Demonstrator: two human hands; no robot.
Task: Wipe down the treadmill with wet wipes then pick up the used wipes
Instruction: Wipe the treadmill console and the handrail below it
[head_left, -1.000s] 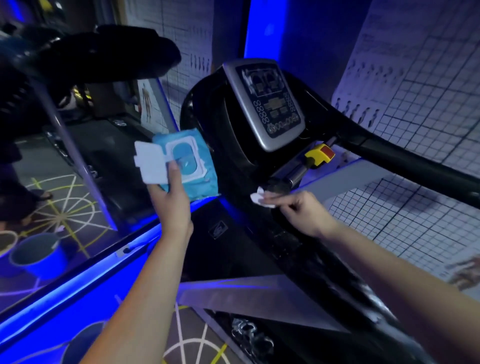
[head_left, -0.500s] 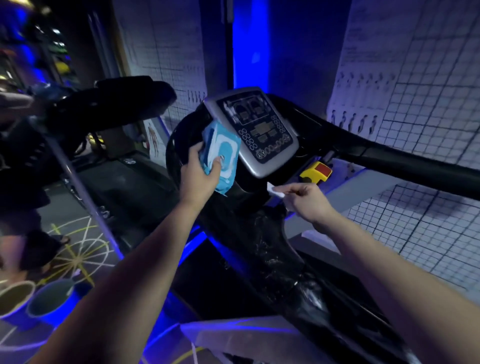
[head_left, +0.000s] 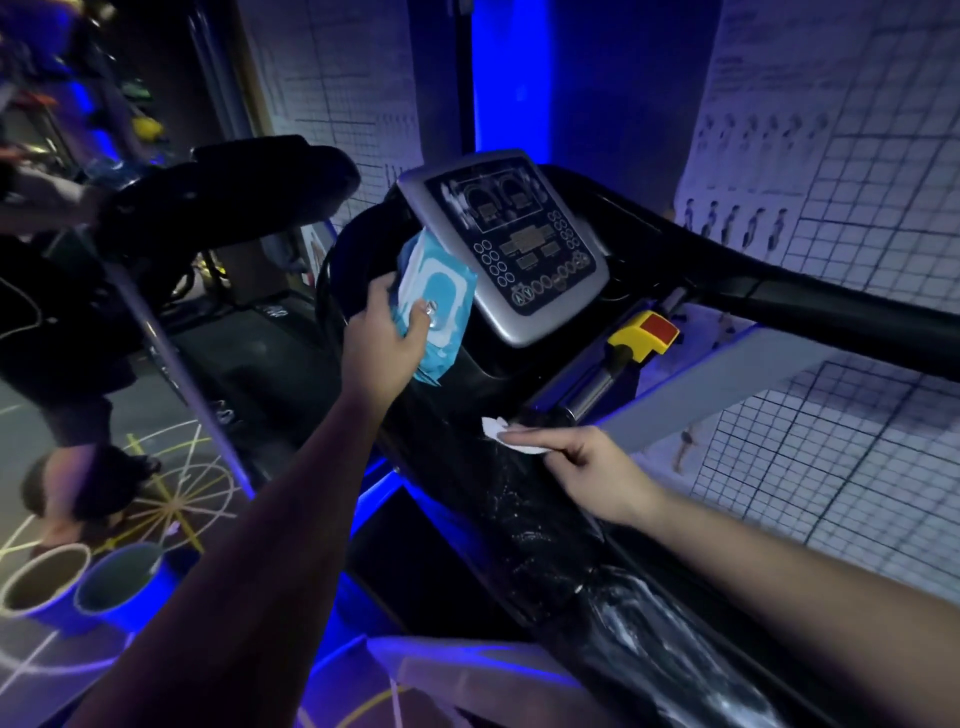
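Right hand (head_left: 597, 467) pinches a white wipe (head_left: 511, 436) between thumb and curled fingers, with the wipe touching the wet black treadmill (head_left: 545, 519) frame just below the silver bar (head_left: 587, 384) and near the yellow stop button (head_left: 644, 332). Left hand (head_left: 384, 338) grips the blue wipes pack (head_left: 439, 296), thumb on its white lid, pack tilted against the left edge of the grey console (head_left: 519, 244). Two round buckets (head_left: 47, 582) stand on the floor at lower left, well apart from the treadmill.

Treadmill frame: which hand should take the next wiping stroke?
Right. The right hand pinches the white wipe right at the black frame; the left hand is occupied gripping the blue wipes pack beside the console.
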